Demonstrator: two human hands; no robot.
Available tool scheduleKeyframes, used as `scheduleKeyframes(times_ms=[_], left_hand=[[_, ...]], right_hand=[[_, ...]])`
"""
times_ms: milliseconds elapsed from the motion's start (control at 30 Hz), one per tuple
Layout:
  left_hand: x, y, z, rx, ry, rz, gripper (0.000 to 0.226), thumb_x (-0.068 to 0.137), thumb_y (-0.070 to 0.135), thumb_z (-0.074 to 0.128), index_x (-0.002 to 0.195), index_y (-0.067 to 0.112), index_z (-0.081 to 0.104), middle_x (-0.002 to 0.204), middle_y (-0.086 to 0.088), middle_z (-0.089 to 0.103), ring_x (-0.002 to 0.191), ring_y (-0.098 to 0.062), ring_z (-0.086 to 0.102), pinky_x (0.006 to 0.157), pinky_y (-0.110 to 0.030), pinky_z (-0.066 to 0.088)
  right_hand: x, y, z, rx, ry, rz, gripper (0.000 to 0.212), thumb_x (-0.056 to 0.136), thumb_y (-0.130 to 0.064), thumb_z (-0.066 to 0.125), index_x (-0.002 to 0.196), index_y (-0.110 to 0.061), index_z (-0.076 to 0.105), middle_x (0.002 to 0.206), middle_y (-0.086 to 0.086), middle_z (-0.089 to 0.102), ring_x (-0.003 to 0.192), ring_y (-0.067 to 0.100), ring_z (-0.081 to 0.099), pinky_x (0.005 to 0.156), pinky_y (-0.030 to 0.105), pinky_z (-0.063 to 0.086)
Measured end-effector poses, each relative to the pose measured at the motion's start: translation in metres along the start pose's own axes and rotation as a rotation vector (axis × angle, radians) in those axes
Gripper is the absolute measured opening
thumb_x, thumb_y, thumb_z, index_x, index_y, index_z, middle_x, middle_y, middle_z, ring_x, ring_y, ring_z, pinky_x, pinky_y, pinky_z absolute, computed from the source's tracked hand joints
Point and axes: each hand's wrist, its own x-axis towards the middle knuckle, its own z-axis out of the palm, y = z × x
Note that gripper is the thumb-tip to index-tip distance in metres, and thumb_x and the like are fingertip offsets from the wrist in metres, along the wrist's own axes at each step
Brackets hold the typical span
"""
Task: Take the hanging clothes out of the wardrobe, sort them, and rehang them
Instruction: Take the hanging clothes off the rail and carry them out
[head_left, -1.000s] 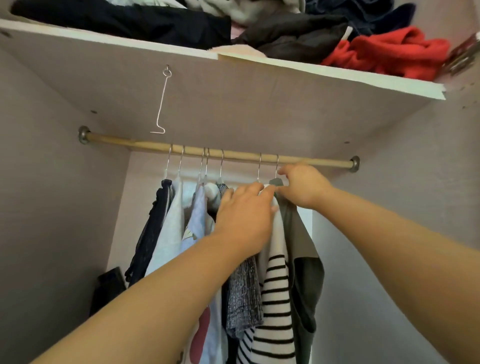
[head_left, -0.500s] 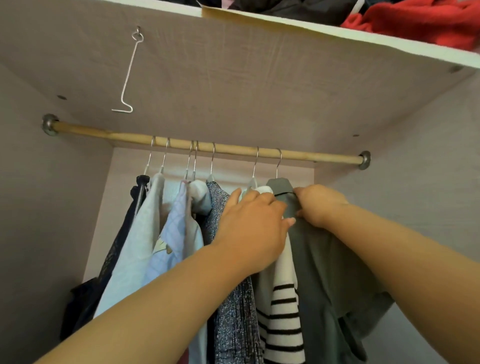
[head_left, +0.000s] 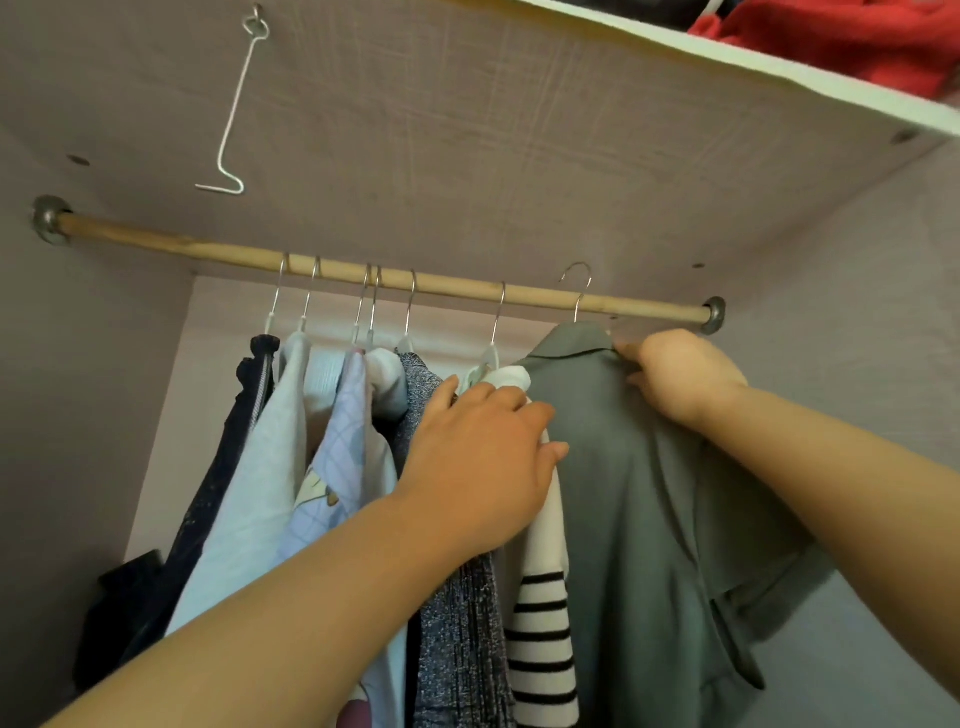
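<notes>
Here our right hand (head_left: 680, 382) pinches the grey-green shirt (head_left: 623, 467) at the collar, its hook (head_left: 582, 301) above the rod (head_left: 457, 285) near the right bracket (head_left: 712, 314); our left hand (head_left: 483, 467) lies flat, fingers loose, on the striped top (head_left: 543, 613)

under the tan wooden rail (head_left: 457, 286) hang a grey-green shirt (head_left: 639, 493) and a cream top with black stripes (head_left: 543, 623). left of them hang a speckled grey garment (head_left: 457, 639) and a pale blue checked one (head_left: 337, 457).

Right hand (head_left: 685, 382) has shifted up and right, pinching the grey-green shirt (head_left: 634, 493) at its collar. Hanger hook (head_left: 576, 283) now rises above the rod (head_left: 441, 283), no longer seated; shirt swings outward.
</notes>
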Motion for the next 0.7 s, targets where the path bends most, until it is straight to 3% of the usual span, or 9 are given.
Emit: scheduleKeyframes(times_ms=[100,200,467,700], left_hand=[[-0.001,-0.002,0.001,0.003,0.000,-0.002,0.041,0.097,0.047,0.027,0.131,0.032,0.045,0.134,0.012,0.046,0.126,-0.013,0.037,0.112,-0.037,0.011],[-0.002,0.000,0.000,0.014,0.000,-0.009,0.040,0.097,0.046,0.028,0.130,0.031,0.045,0.134,0.012,0.046,0.125,-0.013,0.038,0.111,-0.037,0.012],[-0.006,0.019,0.002,0.013,0.005,-0.080,0.041,0.097,0.043,0.029,0.132,0.027,0.043,0.133,0.007,0.047,0.125,-0.017,0.039,0.110,-0.040,0.009],[-0.027,0.062,-0.008,-0.059,0.019,-0.062,0.047,0.096,0.042,0.038,0.138,0.021,0.038,0.143,-0.002,0.034,0.135,-0.021,0.022,0.111,-0.042,-0.005]], right_hand=[[-0.010,0.017,-0.011,0.091,0.020,0.033,0.042,0.087,-0.015,0.057,0.128,-0.018,0.055,0.123,0.015,0.059,0.115,0.035,0.053,0.095,0.040,0.045],[-0.030,0.028,-0.018,0.119,0.056,0.036,0.041,0.084,-0.016,0.063,0.125,-0.015,0.059,0.125,0.013,0.060,0.118,0.031,0.052,0.097,0.036,0.042],[-0.104,0.043,-0.044,0.088,0.009,0.011,0.039,0.080,-0.013,0.066,0.119,-0.019,0.064,0.120,0.008,0.064,0.115,0.027,0.054,0.089,0.029,0.040],[-0.178,0.038,-0.081,0.067,-0.067,-0.009,0.036,0.080,-0.015,0.065,0.116,-0.020,0.066,0.116,0.003,0.066,0.112,0.023,0.056,0.085,0.025,0.037]])
